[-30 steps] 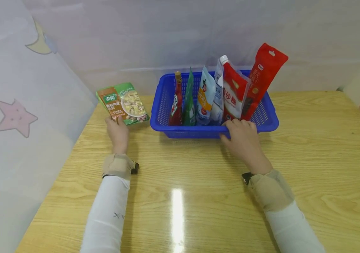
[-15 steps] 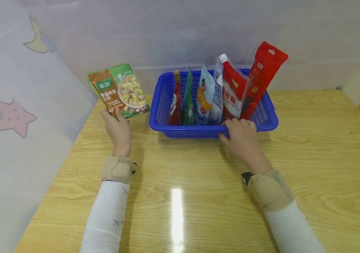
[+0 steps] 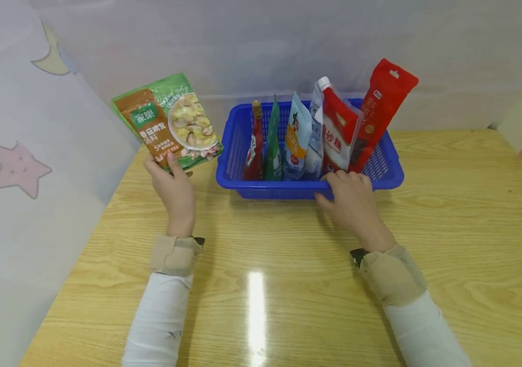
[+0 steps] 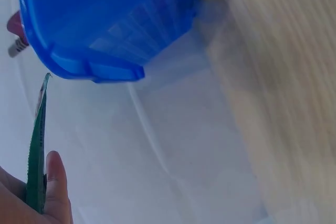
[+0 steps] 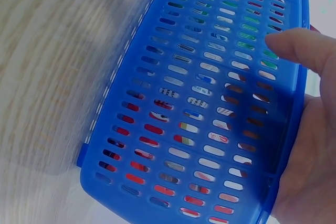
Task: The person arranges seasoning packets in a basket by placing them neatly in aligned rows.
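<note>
My left hand (image 3: 171,191) pinches the lower edge of a green and brown soup seasoning packet (image 3: 146,122), thumb on its printed front. The packet is raised and tilted, left of the blue basket (image 3: 279,193). In the left wrist view the packet (image 4: 37,150) shows edge-on between thumb and fingers, near the basket's corner. My right hand (image 3: 353,204) grips the basket's front rim, fingers over the top and thumb on the outer wall. In the right wrist view, the thumb (image 5: 294,45) lies outside the slotted wall (image 5: 178,103).
Inside the basket stand a red sauce bottle (image 3: 255,148), a green packet (image 3: 273,148), a light blue pouch (image 3: 297,137), a white bag (image 3: 316,137), a red-white sugar pouch (image 3: 338,132) and a tall red bag (image 3: 382,107). A pale wall covering (image 3: 224,46) hangs behind the wooden table (image 3: 307,285).
My left hand has lifted the seasoning packet off the table and drawn it up and closer, turning its front more toward the head camera. The right hand stays on the basket rim.
</note>
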Demonstrator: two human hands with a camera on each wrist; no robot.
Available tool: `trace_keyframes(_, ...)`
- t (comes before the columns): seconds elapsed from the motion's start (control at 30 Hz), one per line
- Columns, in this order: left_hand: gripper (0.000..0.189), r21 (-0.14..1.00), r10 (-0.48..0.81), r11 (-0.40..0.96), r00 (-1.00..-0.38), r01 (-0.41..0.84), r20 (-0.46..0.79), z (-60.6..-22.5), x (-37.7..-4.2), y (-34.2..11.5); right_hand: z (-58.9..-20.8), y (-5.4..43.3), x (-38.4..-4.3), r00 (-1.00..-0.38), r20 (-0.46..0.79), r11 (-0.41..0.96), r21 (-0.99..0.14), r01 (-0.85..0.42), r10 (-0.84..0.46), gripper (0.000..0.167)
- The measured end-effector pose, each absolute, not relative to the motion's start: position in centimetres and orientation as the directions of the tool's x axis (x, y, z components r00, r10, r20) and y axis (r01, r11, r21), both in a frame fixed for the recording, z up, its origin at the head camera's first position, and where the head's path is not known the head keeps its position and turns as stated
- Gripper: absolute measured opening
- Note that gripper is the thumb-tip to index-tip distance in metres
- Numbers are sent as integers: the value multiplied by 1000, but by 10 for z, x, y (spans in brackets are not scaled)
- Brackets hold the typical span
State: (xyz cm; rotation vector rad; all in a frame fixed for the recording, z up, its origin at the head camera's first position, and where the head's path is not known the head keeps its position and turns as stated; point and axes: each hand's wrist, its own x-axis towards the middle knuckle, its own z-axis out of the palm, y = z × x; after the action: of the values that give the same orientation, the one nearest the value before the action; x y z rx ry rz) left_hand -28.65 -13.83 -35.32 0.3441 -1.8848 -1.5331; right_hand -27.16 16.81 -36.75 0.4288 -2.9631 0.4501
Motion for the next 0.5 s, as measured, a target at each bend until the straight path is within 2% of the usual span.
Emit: trace_keyframes(0.5,41,913,-416,314,-827,258,377,-355,-272,-88,-367,169,-272,-955,143,913,-288,-290,-258,38)
